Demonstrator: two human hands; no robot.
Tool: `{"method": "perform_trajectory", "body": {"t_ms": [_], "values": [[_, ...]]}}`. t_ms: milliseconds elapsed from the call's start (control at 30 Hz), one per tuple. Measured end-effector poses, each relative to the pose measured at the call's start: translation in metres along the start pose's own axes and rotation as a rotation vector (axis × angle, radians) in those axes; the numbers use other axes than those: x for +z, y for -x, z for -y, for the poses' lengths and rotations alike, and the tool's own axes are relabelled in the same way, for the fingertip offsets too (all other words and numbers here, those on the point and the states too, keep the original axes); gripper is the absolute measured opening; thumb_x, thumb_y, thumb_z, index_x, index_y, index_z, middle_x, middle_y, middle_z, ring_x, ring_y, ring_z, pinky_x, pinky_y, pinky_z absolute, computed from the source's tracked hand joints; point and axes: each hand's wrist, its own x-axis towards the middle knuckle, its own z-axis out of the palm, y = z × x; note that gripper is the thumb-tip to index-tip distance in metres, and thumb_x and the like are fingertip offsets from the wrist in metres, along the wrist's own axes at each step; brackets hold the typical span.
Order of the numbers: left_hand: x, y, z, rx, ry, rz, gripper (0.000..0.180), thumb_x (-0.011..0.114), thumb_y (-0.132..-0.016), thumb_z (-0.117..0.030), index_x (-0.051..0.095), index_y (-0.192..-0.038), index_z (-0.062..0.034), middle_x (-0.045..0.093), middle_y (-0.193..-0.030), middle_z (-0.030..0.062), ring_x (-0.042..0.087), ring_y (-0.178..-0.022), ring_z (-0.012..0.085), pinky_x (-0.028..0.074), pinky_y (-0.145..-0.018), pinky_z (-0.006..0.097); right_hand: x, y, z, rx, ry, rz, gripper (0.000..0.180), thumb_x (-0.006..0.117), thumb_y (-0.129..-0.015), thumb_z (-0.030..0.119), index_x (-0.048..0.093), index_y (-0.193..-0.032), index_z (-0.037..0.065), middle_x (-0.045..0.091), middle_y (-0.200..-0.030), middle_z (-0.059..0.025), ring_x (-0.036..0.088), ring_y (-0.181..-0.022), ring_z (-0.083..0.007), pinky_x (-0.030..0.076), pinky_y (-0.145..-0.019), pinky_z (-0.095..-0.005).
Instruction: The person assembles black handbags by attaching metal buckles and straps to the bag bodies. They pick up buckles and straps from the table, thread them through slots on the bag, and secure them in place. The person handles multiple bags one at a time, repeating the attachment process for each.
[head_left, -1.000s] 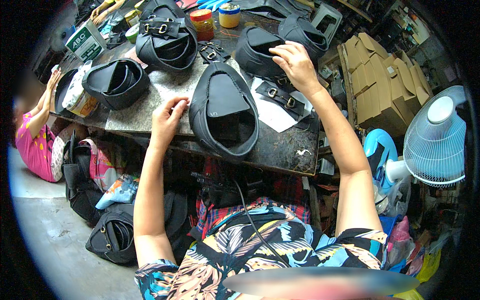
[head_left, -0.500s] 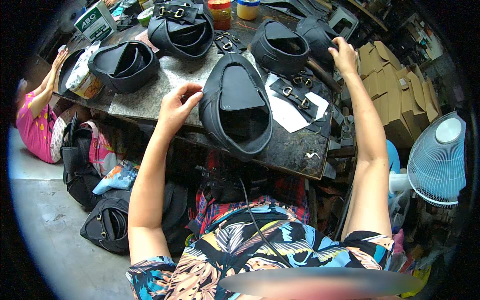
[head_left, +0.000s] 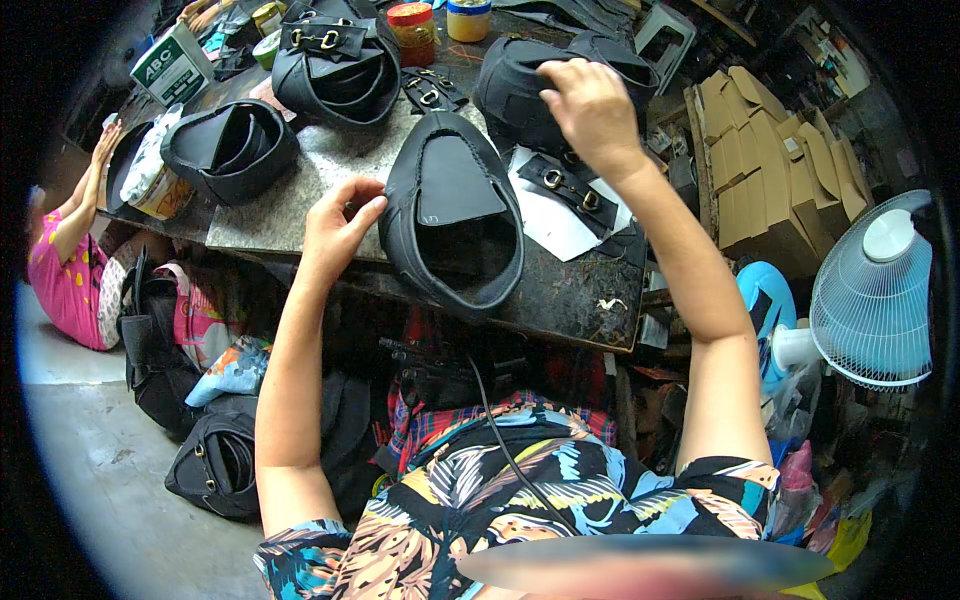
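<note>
The black upper point(head_left: 455, 185) lay nearest the person, its opening toward the desk's point(head_left: 565, 312) front edge. The left hand point(head_left: 340, 222) was at its left side; thumb and forefinger were curled with a narrow gap between them, holding nothing visible, and whether the tips touched the upper could not be told. A light stop there, without squeezing, seemed the best way to keep the upper's shape.

To the right, a buckled strap point(head_left: 572, 195) lay on white paper point(head_left: 560, 236); the right forearm was best kept clear of both.

Farther back, the right hand point(head_left: 600, 118) was at the rear upper point(head_left: 505, 85), fingers bent and slightly parted; whether they held it could not be told. Handling it by its firm rim looked safer than pressing its side. Beyond stood a red-lidded jar point(head_left: 412, 35).
</note>
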Motion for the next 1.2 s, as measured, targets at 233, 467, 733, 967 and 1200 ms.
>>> {"method": "perform_trajectory", "body": {"t_ms": [233, 467, 733, 967, 1200], "values": [[0.001, 0.001, -0.001, 0.0, 0.003, -0.002, 0.021, 0.071, -0.09, -0.015, 0.068, -0.107, -0.0013, 0.071, -0.093, 0.0045, 0.064, -0.087, 0.0109, 0.051, -0.082, 0.027, 0.009, 0.0, 0.01, -0.016, -0.093, 0.038, 0.025, 0.071, -0.083, 0.012, 0.065, -0.107, 0.008, 0.067, -0.096, -0.0096, 0.064, -0.091, -0.0294, 0.047, -0.086, -0.0397], [0.003, 0.002, -0.005, 0.001, -0.014, -0.006, 0.021, 0.072, -0.088, -0.015, 0.069, -0.105, -0.0012, 0.071, -0.091, 0.0051, 0.065, -0.083, 0.0115, 0.051, -0.08, 0.028, 0.015, 0.014, 0.016, 0.04, 0.052, 0.195, 0.036, 0.075, -0.079, 0.016, 0.064, -0.113, 0.01, 0.065, -0.099, -0.0056, 0.063, -0.096, -0.0267, 0.047, -0.088, -0.0394], [0.004, 0.001, -0.003, 0.016, -0.036, -0.021, 0.021, 0.071, -0.088, -0.014, 0.069, -0.105, -0.0011, 0.071, -0.091, 0.0053, 0.064, -0.083, 0.0113, 0.051, -0.079, 0.027, 0.014, 0.011, -0.003, -0.059, -0.063, 0.082, 0.031, 0.075, -0.079, 0.015, 0.068, -0.109, 0.009, 0.066, -0.091, -0.007, 0.065, -0.089, -0.0261, 0.049, -0.084, -0.0385], [0.004, 0.001, -0.004, 0.004, -0.01, -0.004, 0.021, 0.07, -0.089, -0.013, 0.069, -0.106, -0.0012, 0.071, -0.092, 0.0042, 0.064, -0.084, 0.0108, 0.051, -0.081, 0.027, 0.051, -0.006, 0.008, -0.03, 0.078, 0.035, 0.036, 0.072, -0.085, 0.027, 0.065, -0.118, 0.015, 0.068, -0.103, -0.0038, 0.062, -0.102, -0.0237, 0.044, -0.094, -0.0398], [0.003, 0.001, -0.002, 0.024, -0.066, -0.009, 0.023, 0.071, -0.089, -0.018, 0.069, -0.105, -0.0017, 0.071, -0.091, 0.0062, 0.065, -0.083, 0.0126, 0.051, -0.079, 0.029, 0.061, -0.006, -0.1, 0.232, -0.155, -0.043, 0.031, 0.062, -0.093, 0.028, 0.068, -0.122, 0.017, 0.071, -0.109, -0.0082, 0.061, -0.104, -0.0302, 0.046, -0.097, -0.0403]]}}
